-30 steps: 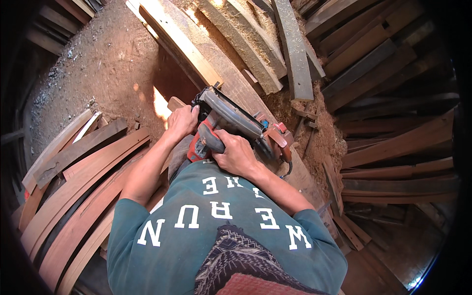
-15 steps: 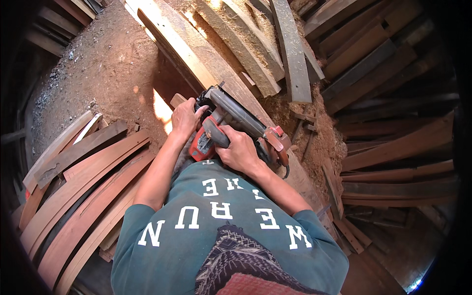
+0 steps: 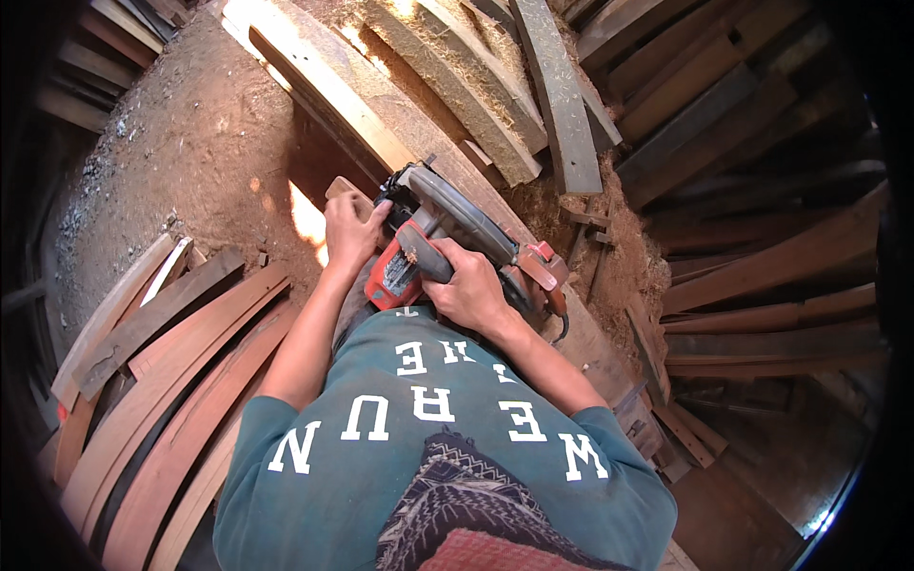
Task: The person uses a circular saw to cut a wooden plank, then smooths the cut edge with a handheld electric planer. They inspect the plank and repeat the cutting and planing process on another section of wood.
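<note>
A power tool [image 3: 457,211] with a red housing and a long dark grey upper part lies across the bench plank in front of me. My right hand [image 3: 471,285] is wrapped round its grey handle. At the tool's far left end is my left hand [image 3: 350,228], its fingers curled on a short wooden piece [image 3: 343,188] that juts out past them. Its thumb reaches to the tool's black parts. The left fingertips are partly hidden, as is the tool's underside. A pale board [image 3: 333,86] runs away from the tool along the plank.
Curved boards [image 3: 181,352] are stacked at my left. Sawdust-covered timbers [image 3: 457,86] lie beyond the bench plank [image 3: 481,186], and a dark timber [image 3: 562,105] crosses there. More planks [image 3: 781,305] are piled at the right. Bare earth [image 3: 209,143] spreads at the far left.
My left hand has shifted slightly left, and more of the wooden piece shows beyond it. The right hand keeps its hold on the tool. The whole view has turned a little.
</note>
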